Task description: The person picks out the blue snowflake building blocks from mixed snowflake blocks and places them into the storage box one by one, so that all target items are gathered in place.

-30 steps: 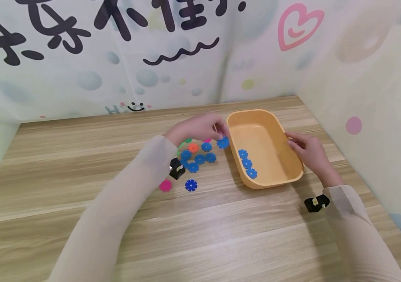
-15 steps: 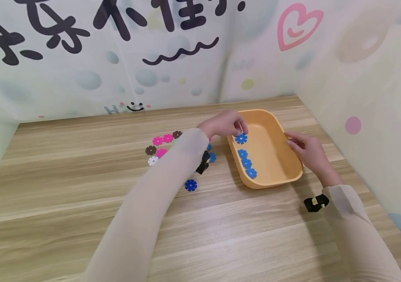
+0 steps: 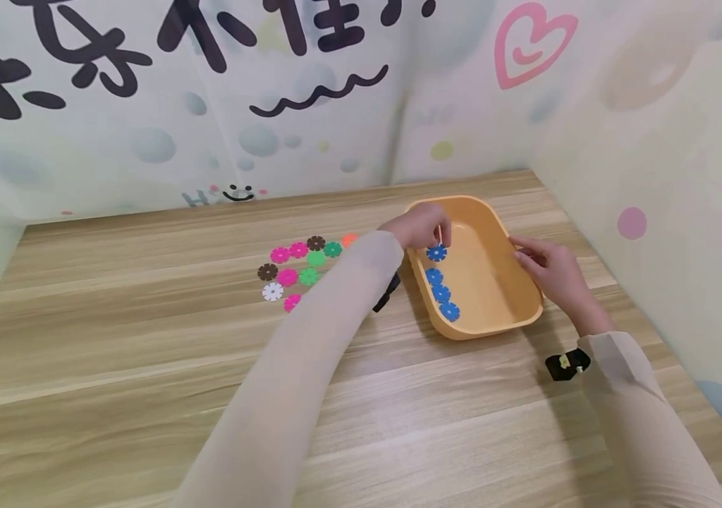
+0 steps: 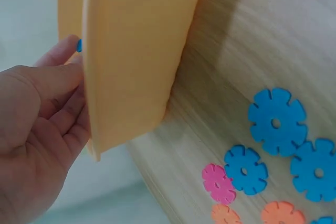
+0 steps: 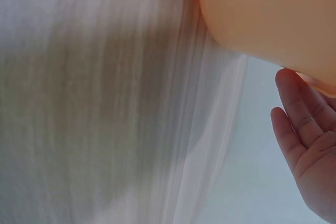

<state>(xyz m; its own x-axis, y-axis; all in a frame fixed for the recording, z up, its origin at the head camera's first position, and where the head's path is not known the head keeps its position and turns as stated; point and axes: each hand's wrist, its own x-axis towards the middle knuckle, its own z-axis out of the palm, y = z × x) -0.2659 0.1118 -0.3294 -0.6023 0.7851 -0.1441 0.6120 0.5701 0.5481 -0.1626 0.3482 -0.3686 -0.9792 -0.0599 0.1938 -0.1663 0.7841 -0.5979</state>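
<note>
My left hand is over the near-left part of an orange plastic basin, pinching a blue snowflake disc between fingertips. Only a sliver of that blue disc shows past the basin wall in the left wrist view. Below it, several blue discs lie in a row along the basin's left inner side. On the opposite side, my right hand holds the basin's rim. Its fingers lie against the outside of the basin in the right wrist view; the thumb is hidden there.
Left of the basin, pink, green, brown and white discs lie on the wooden table. Blue discs there are hidden behind my left sleeve in the head view. Printed walls enclose the table's back and right.
My left hand has carried a blue disc rightward from the loose discs, over the basin's left rim, and inside. My right hand has stayed on the rim; the head view has shifted slightly.
</note>
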